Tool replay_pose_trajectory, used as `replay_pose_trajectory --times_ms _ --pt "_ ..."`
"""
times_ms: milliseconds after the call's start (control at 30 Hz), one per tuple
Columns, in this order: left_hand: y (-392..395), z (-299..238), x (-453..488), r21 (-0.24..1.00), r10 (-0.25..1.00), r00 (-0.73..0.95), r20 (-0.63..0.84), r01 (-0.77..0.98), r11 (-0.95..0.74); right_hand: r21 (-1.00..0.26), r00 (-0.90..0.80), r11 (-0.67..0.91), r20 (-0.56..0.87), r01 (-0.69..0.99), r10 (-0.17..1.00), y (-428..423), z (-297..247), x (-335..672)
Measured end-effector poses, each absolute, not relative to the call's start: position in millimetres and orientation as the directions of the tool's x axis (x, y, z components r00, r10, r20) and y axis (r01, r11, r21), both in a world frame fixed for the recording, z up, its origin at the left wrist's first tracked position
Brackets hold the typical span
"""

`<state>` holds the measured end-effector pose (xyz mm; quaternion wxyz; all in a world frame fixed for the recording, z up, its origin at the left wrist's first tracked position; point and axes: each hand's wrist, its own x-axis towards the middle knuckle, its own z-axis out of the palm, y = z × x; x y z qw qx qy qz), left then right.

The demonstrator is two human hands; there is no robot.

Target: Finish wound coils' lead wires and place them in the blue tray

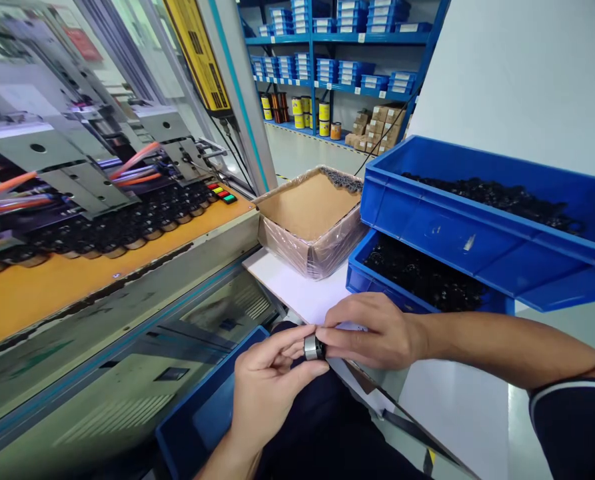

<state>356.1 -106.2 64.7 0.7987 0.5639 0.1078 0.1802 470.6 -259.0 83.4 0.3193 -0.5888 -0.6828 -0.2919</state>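
Observation:
Between my two hands, above my lap, is a small round part [311, 347] with a silver-grey metal ring and a black piece on its right side. My left hand [272, 377] grips the metal ring between thumb and fingers. The fingers of my right hand [372, 330] close on the black side of the same part and hide some of it. To the right, two stacked blue bins hold many black plastic pieces; the lower bin [364, 283] is just beyond my right hand, and the upper bin [427, 220] juts out over it.
A plastic-wrapped cardboard box [287, 243] stands on the white table [292, 287]. Left is a machine with an orange ledge [127, 273], a row of black-and-metal parts [152, 227] and coloured buttons [221, 193]. Another blue bin [212, 413] sits low beside my legs. Shelves [337, 83] stand behind.

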Motion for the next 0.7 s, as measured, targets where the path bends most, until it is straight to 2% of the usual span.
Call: replay_pose_trajectory --times_ms 100,200,267,333,367,433,500,567,633,700 --pt "-103 61 357 0.929 0.373 0.927 0.037 -0.170 0.329 0.064 -0.138 0.139 0.763 0.988 0.632 -257 85 469" --pt "-94 56 358 0.924 0.285 0.954 0.093 -0.189 0.332 0.143 -0.193 0.130 0.760 0.981 0.621 -261 97 470" --pt "-85 54 359 0.922 0.253 0.959 0.130 -0.210 0.325 0.199 -0.181 0.034 0.791 0.979 0.584 -273 111 474" --pt "-77 52 358 0.925 0.258 0.956 0.139 -0.218 0.312 0.168 -0.029 -0.201 0.830 0.965 0.557 -291 127 481" --pt "-73 52 358 0.930 0.262 0.956 0.132 -0.210 0.300 0.126 0.094 -0.326 0.806 0.937 0.584 -302 135 485" --pt "-68 51 357 0.947 0.240 0.964 0.115 -0.179 0.266 0.086 0.361 -0.525 0.632 0.847 0.686 -324 151 498" --pt "-66 51 356 0.961 0.206 0.974 0.096 -0.145 0.234 0.136 0.543 -0.648 0.434 0.749 0.719 -347 170 518" --pt "-68 51 357 0.968 0.179 0.981 0.077 -0.117 0.223 0.155 0.679 -0.802 0.453 0.577 0.577 -369 192 545" --pt "-72 51 358 0.966 0.198 0.979 0.051 -0.099 0.239 0.100 0.780 -0.936 0.527 0.337 0.337 -391 215 575" --pt "-76 50 358 0.964 0.219 0.975 0.032 -0.088 0.250 0.061 0.826 -0.968 0.511 0.243 0.239 -410 231 600"
